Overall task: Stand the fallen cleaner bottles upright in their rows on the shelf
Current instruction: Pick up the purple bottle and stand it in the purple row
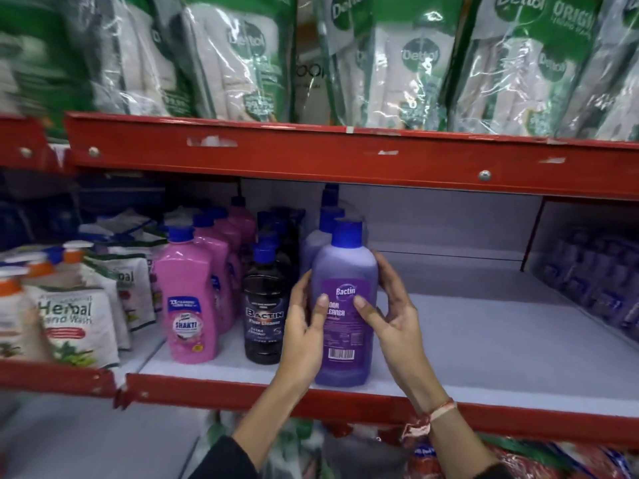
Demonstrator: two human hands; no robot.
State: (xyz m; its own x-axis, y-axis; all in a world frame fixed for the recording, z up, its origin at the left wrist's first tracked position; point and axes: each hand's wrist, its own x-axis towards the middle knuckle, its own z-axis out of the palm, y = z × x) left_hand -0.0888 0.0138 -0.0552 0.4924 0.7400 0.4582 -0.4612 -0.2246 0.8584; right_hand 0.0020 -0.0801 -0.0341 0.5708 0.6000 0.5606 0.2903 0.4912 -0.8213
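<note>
Step in hand looks like seating the purple bottle [344,305] at the near end of its row: it stands upright on the white shelf [484,340], base close to the near red edge, blue cap up, label facing you. Your left hand [304,337] wraps its left side, thumb on the label; your right hand [394,316] wraps the right side, thumb on the label too, fingers curled behind. So each grip is closed around the bottle, which sits between your palms. More purple bottles [326,233] line up behind it toward the far wall. Left of it stands a row of black bottles [264,305], then pink bottles [190,305], all upright as far as I can see. Next move, I'd judge: square the bottle with its row, let go with both hands, then check for any still lying down; none shows here, and the shelf to the right is bare.
</note>
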